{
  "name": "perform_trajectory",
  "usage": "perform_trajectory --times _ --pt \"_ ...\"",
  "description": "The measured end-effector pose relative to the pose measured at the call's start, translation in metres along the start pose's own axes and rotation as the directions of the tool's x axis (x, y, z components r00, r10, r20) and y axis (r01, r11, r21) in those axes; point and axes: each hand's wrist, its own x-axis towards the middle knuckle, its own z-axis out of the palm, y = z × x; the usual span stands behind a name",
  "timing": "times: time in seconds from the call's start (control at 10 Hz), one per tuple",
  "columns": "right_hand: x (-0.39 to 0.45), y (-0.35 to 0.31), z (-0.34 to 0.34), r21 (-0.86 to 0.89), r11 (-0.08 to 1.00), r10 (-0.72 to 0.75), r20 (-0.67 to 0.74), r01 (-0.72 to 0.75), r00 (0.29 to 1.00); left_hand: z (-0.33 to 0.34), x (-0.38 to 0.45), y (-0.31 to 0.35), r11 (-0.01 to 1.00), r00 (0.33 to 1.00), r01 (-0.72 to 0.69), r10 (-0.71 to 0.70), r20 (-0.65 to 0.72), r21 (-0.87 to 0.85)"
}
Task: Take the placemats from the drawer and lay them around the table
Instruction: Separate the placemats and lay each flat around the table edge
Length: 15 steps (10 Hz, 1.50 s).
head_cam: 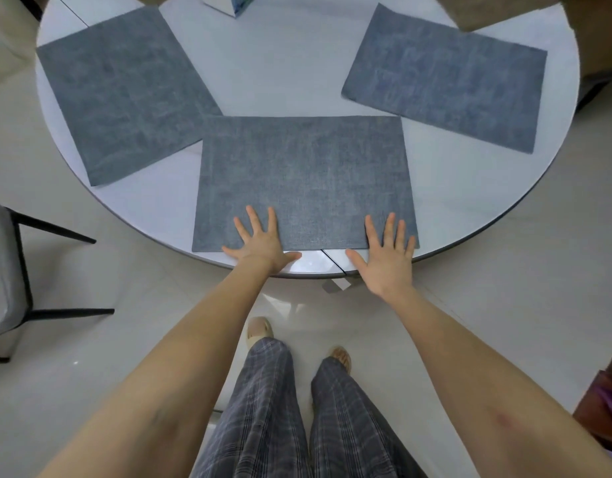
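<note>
I am pressing my left hand (259, 241) and right hand (384, 253), both flat with fingers spread, on the near edge of the middle placemat (304, 181) to square it with the round table's (273, 74) rim. The left placemat (125, 94) and right placemat (446, 81) are lying angled to follow the curve; the left one's corner is tucking under the middle mat.

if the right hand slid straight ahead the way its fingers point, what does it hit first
Nothing soon: the right hand would slide over the near placemat it rests on. Past that mat's far edge, the right placemat probably comes first, though exact heading is uncertain.
</note>
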Motion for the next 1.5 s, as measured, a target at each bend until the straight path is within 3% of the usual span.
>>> perform_trajectory --times 1.5 --pt "-0.0103 0.0000 -0.0048 -0.024 1.000 0.013 0.079 -0.011 0.997 0.0035 -0.0071 -0.0028 0.999 1.000 -0.023 0.022 -0.018 -0.031"
